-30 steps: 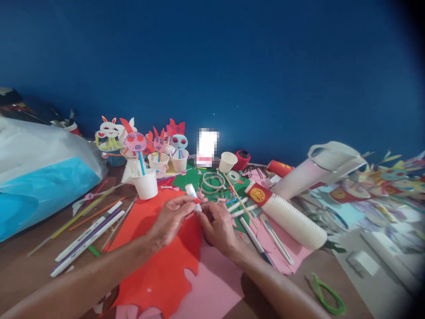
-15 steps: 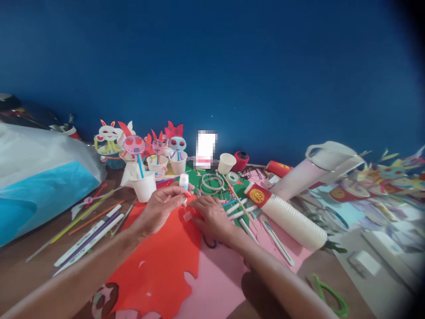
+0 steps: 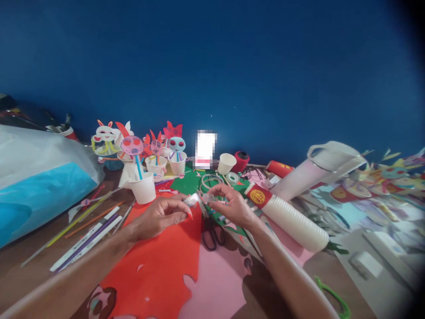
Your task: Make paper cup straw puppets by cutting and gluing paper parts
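Two light grips probably served best, sparing thin paper creases: the half-curled left hand (image 3: 168, 213) held a small white cylindrical plastic tube (image 3: 191, 200) and a red paper scrap (image 3: 189, 213), towards one o'clock over a flat red paper sheet (image 3: 159, 261); the right hand (image 3: 233, 206) pinched a translucent round plastic cap (image 3: 208, 198) at the tube's three o'clock.

Wall (image 3: 212, 66): deep blue, two pale specks (image 3: 211, 115) | Table (image 3: 20, 254): brown | Right: pale grey surface (image 3: 368, 292) | Light: soft, shadow (image 3: 264, 294) low centre-right
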{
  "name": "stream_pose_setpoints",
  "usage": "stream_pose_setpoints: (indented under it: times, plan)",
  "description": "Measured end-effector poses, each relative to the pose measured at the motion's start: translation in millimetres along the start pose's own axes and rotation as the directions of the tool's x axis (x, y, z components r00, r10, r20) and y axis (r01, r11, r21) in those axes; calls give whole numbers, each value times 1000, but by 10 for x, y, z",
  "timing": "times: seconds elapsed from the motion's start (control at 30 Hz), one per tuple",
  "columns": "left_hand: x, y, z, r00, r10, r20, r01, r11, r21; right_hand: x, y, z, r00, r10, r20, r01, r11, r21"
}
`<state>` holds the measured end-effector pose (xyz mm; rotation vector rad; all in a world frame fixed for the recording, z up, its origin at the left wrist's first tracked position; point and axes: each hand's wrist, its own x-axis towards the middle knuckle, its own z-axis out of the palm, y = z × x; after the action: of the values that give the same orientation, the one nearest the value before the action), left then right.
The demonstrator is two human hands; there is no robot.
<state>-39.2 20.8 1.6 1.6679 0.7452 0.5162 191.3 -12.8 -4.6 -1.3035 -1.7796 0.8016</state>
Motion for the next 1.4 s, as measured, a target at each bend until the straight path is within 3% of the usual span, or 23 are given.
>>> stream_pose_setpoints:
  times: [0.2,0.4,0.6,0.77,0.93,1.1,1.3,1.4]
  plan:
    - [2,-5,33,995,36,91,-41,998,54,-26,-112,19,997,-74,20,75,997,-11]
    - [-5,-33,17,989,109,102,-121,984,127,-45,-171,-16,993,-113,31,116,988,-99]
    - [-25,23,34,991,77,107,-99,970,223,-47,-178,-12,991,-132,36,136,967,-216]
    - [-27,50,30,994,85,73,-100,966,237,-49,-202,-18,990,-137,26,139,968,-210]
    - [-17,16,7,995,85,49,-93,978,188,-56,-188,-14,997,-64,-32,61,994,-88]
    - [-11,2,1,996,63,56,-69,990,121,-45,-133,9,998,58,-13,-56,990,132]
    - [-3,11,39,997,36,73,-40,998,45,-20,-144,51,993,118,-31,-92,889,449]
    - [-8,7,63,996,2,86,-3,1000,7,-9,-117,105,985,149,-91,-80,847,526]
